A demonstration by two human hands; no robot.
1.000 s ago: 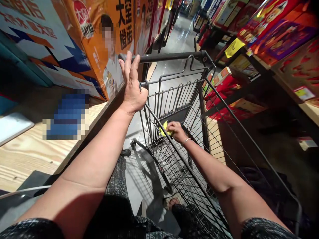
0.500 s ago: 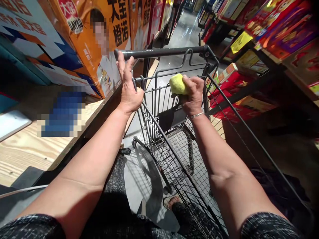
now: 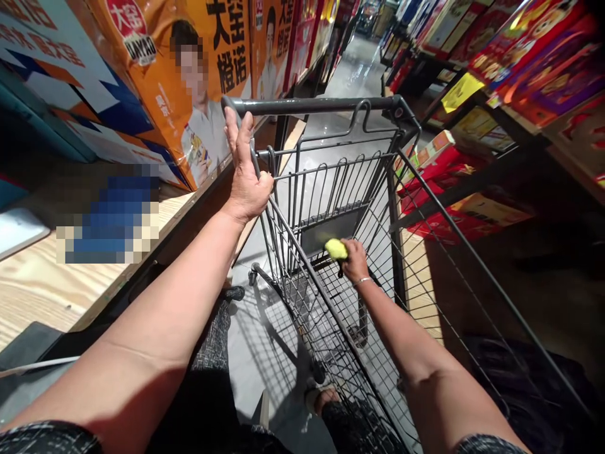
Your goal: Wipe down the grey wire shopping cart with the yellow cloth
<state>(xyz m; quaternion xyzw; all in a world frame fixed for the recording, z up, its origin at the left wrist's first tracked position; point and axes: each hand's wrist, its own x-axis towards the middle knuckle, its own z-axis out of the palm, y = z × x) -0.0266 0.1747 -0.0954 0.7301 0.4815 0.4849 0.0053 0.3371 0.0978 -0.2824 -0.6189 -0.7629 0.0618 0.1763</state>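
Observation:
A grey wire shopping cart [image 3: 331, 328] stands tilted across the view, its dark handlebar [image 3: 321, 105] at the far end. My left hand [image 3: 248, 173] holds the cart's frame at the left corner below the handlebar, fingers stretched upward along the outside and thumb over the side rail. Down inside the basket, my right hand [image 3: 355, 260] is closed on a bunched yellow-green cloth [image 3: 336, 249], slightly blurred. The cloth is in front of the grey panel [image 3: 331, 230] at the handle end; whether it touches the panel I cannot tell.
Orange printed cartons [image 3: 179, 82] stand on a wooden shelf [image 3: 42, 284] at left, with a blurred-out blue object [image 3: 113, 214]. Shelves of red packages [image 3: 435, 183] line the right, a yellow tag [image 3: 460, 91] on one. My foot [image 3: 324, 398] is beside the cart.
My right hand has moved down and away into the basket with the cloth, from near the top rim to the panel. My left hand keeps its place on the cart frame.

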